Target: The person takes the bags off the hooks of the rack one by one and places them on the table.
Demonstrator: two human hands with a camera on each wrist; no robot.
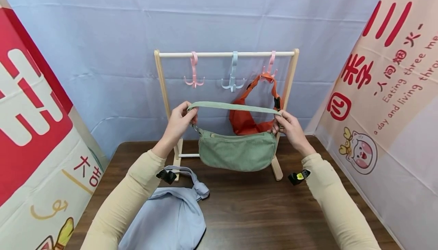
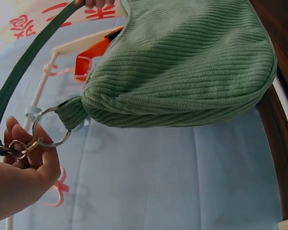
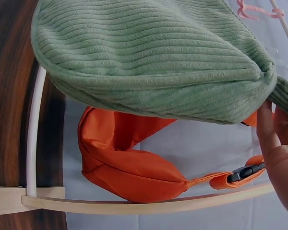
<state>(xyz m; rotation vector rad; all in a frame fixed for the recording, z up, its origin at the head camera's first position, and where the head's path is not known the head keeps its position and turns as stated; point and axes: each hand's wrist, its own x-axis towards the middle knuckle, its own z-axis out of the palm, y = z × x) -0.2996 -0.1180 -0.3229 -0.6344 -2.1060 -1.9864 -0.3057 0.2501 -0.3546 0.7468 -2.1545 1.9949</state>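
A green corduroy shoulder bag point(image 1: 237, 151) hangs between both hands, its zipped top edge up and its strap point(image 1: 232, 107) stretched nearly level above it. My left hand point(image 1: 181, 117) grips the strap's left end, close to the metal rings point(image 2: 45, 127) that join it to the bag. At the opposite end, my right hand point(image 1: 289, 128) pinches the strap near the bag's right corner. Behind the green bag, an orange bag point(image 1: 244, 118) with a black buckle point(image 3: 247, 171) hangs from the right pink hook point(image 1: 271, 65).
A wooden rack point(image 1: 160, 86) with a white rail point(image 1: 215, 54) stands at the table's back. Its left pink hook point(image 1: 194, 71) and middle blue hook point(image 1: 233, 73) hold nothing. A light blue bag point(image 1: 171, 215) lies on the dark table point(image 1: 253, 219), front left.
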